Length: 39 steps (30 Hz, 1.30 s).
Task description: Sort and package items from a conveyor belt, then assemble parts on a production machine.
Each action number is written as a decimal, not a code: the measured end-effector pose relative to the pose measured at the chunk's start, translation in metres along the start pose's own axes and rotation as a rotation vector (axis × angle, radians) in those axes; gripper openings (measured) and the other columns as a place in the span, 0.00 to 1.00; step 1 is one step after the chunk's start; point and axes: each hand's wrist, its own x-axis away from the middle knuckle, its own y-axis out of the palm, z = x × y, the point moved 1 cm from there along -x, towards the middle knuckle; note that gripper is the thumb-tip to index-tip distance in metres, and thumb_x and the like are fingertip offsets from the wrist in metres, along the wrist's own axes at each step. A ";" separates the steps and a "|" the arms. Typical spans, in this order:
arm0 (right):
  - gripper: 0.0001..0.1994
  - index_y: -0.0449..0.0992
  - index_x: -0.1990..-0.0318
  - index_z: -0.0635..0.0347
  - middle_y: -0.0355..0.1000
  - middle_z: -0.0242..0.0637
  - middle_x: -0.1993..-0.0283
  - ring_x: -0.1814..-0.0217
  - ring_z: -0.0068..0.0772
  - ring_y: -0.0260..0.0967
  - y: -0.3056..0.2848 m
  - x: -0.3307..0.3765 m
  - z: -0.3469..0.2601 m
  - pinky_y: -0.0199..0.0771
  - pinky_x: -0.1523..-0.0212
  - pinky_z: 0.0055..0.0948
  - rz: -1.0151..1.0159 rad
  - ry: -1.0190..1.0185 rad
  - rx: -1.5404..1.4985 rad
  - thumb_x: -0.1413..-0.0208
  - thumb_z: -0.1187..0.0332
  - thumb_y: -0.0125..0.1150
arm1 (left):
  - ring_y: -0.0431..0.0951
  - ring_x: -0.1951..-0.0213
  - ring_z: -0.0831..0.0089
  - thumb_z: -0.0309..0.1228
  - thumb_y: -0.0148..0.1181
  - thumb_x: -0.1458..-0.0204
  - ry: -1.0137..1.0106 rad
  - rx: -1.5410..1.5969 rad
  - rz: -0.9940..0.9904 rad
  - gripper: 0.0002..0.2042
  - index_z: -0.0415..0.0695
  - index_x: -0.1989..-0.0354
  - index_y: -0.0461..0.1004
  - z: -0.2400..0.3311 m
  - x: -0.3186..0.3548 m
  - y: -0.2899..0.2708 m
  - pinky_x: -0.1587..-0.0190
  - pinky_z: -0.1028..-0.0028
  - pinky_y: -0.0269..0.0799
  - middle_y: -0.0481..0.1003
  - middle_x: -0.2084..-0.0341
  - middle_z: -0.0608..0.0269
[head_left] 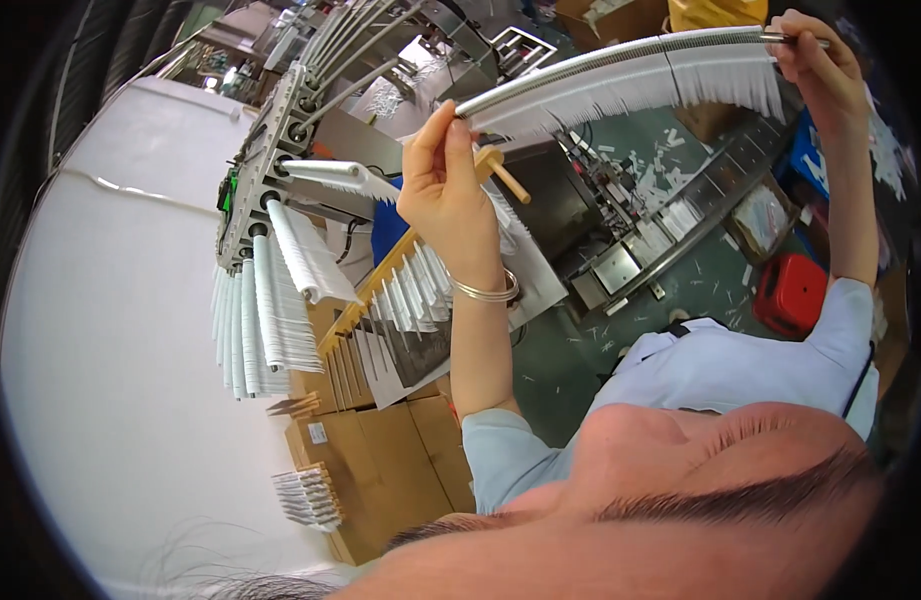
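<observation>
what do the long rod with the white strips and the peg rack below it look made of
Rod: looks like metal, grey with a bright sheen, held at both ends by the hands. Strips: thin, matte white, probably paper or plastic. Rack: likely wood, light tan and unpainted.

The rod's (pixel 620 55) right tip is buried in the right hand (pixel 815 55), and the far machine's (pixel 380 50) top gets cut off by the frame.
</observation>
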 end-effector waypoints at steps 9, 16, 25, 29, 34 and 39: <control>0.08 0.77 0.69 0.66 0.73 0.41 0.74 0.75 0.29 0.70 0.019 -0.053 0.011 0.67 0.75 0.23 -0.204 -0.311 0.176 0.50 0.69 0.62 | 0.65 0.64 0.79 0.19 0.47 0.47 0.303 -0.396 0.255 0.15 0.43 0.53 0.74 -0.023 -0.063 0.018 0.61 0.81 0.64 0.61 0.62 0.62; 0.06 0.79 0.69 0.63 0.75 0.40 0.73 0.75 0.31 0.70 0.038 -0.077 0.008 0.64 0.70 0.27 -0.417 -0.478 0.377 0.54 0.70 0.65 | 0.65 0.63 0.76 0.16 0.44 0.49 0.292 -0.461 0.360 0.19 0.44 0.52 0.74 -0.050 -0.080 0.001 0.59 0.79 0.63 0.60 0.61 0.61; 0.07 0.80 0.67 0.59 0.75 0.32 0.70 0.69 0.30 0.70 0.057 -0.091 0.004 0.57 0.62 0.29 -0.651 -0.417 0.618 0.55 0.69 0.65 | 0.64 0.60 0.76 0.23 0.45 0.45 0.203 -0.240 0.431 0.18 0.39 0.45 0.61 -0.046 -0.051 0.011 0.57 0.78 0.63 0.59 0.57 0.59; 0.09 0.79 0.64 0.57 0.75 0.31 0.67 0.66 0.29 0.69 0.077 -0.101 0.012 0.55 0.59 0.30 -0.735 -0.479 0.613 0.53 0.68 0.64 | 0.62 0.60 0.75 0.26 0.47 0.44 0.142 -0.167 0.401 0.16 0.36 0.47 0.59 -0.038 -0.020 0.028 0.56 0.76 0.62 0.59 0.58 0.59; 0.12 0.77 0.58 0.55 0.74 0.30 0.63 0.62 0.27 0.68 0.136 -0.134 0.076 0.53 0.55 0.31 -0.854 -0.574 0.558 0.51 0.67 0.63 | 0.61 0.61 0.74 0.27 0.50 0.45 0.058 -0.136 0.283 0.15 0.37 0.51 0.60 -0.054 0.010 0.027 0.56 0.74 0.61 0.58 0.60 0.59; 0.10 0.77 0.58 0.54 0.74 0.32 0.63 0.62 0.27 0.68 0.181 -0.156 0.130 0.56 0.55 0.30 -0.581 -1.348 0.017 0.50 0.68 0.62 | 0.65 0.67 0.82 0.27 0.53 0.45 -0.018 -0.199 0.188 0.14 0.38 0.52 0.61 -0.054 0.030 0.024 0.62 0.82 0.65 0.62 0.63 0.64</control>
